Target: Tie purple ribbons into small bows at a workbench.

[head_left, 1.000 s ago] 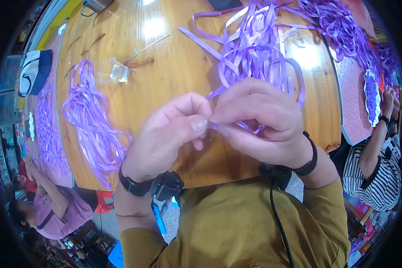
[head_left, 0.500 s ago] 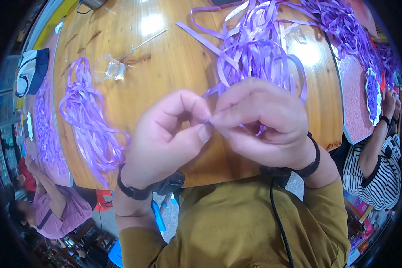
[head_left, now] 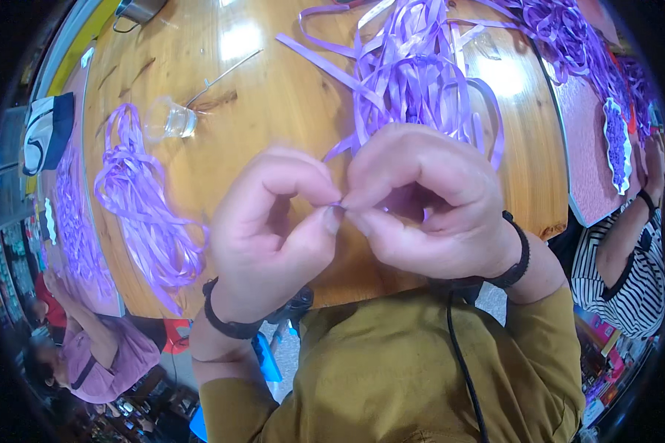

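Over the near edge of the wooden table (head_left: 266,111), my left hand (head_left: 273,214) and my right hand (head_left: 436,199) meet fingertip to fingertip. Each pinches thumb against forefinger on a small bit of purple ribbon (head_left: 338,206), most of which the fingers cover. Just beyond my right hand spreads a large loose heap of purple ribbons (head_left: 414,74), one strand trailing toward my fingers. To the left of my left hand lies a looped bundle of purple ribbons (head_left: 144,199).
A clear plastic cup (head_left: 179,120) lies on its side by a thin stick (head_left: 225,76). A metal mug (head_left: 138,11) stands far left. People sit at both sides, one in a striped shirt (head_left: 624,273). More ribbon (head_left: 561,33) is piled at the far right.
My hands stay pinched together on the ribbon, with the fingers curled into rounder loops. The whole view has shifted slightly, and the table things appear a little further left.
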A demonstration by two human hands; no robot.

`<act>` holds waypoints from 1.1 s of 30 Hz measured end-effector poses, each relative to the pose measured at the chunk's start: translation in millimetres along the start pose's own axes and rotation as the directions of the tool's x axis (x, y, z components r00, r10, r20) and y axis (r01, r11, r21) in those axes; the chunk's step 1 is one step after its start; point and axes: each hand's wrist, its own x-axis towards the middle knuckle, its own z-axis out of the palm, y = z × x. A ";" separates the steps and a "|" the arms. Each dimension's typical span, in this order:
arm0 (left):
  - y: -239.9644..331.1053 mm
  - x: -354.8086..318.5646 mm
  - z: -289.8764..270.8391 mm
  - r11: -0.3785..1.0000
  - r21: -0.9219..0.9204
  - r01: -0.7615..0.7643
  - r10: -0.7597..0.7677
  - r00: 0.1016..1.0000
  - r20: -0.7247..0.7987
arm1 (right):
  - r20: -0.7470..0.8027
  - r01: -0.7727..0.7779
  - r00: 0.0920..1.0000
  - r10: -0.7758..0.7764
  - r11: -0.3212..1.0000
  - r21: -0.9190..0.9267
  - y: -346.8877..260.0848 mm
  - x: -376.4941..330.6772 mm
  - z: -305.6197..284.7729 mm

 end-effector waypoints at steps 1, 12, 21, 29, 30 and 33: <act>0.5 -0.4 -0.1 1.000 0.005 -0.018 0.018 1.000 -0.012 | 0.002 -0.001 1.000 0.001 1.000 -0.005 -1.1 0.0 0.1; 2.3 -1.0 0.0 0.941 0.316 -0.120 0.145 0.988 -0.055 | 0.032 -0.122 0.992 0.121 0.992 0.041 -1.0 1.7 1.0; 13.4 -0.2 0.9 0.896 -0.346 0.278 -0.317 0.946 -0.061 | -0.066 -0.064 0.996 0.060 0.995 -0.070 -2.1 2.5 -1.9; 13.6 -1.4 1.1 0.894 -0.277 0.351 -0.360 0.933 0.019 | -0.075 0.043 0.996 -0.055 0.986 -0.159 1.2 3.3 -0.9; 14.1 -2.1 1.4 0.894 -0.281 0.349 -0.360 0.933 0.013 | -0.085 0.051 0.994 -0.066 0.985 -0.167 1.4 3.4 -0.6; 15.3 -3.6 2.1 0.906 -0.226 0.358 -0.371 0.928 -0.017 | -0.078 0.050 0.995 -0.065 0.981 -0.186 2.0 3.7 0.3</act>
